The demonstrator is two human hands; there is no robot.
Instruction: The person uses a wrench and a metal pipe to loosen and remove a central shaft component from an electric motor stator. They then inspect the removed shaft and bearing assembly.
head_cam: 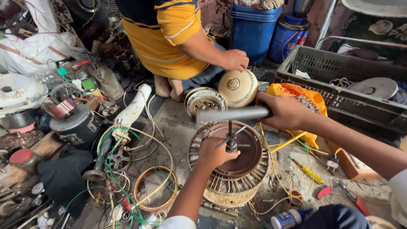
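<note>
Left hand (pixel 213 153) wraps the puller (pixel 231 142) at the fan motor (pixel 231 163) centre; right hand (pixel 285 111), above it, clasps a grey bar (pixel 232 114).

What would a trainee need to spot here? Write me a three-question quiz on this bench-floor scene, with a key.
1. True or false: the left hand rests on the round fan motor on the floor.
2. What does the right hand grip?
A. a yellow screwdriver
B. a grey metal bar
C. a blue bottle
3. Fill in: the other person's hand rests on a cream round ____.

Key
1. True; it sits by the puller at the motor's centre.
2. B; the grey metal bar is held level above the motor, while the yellow screwdriver lies on the floor.
3. Cover; the cream round cover stands on edge behind the motor.
</note>
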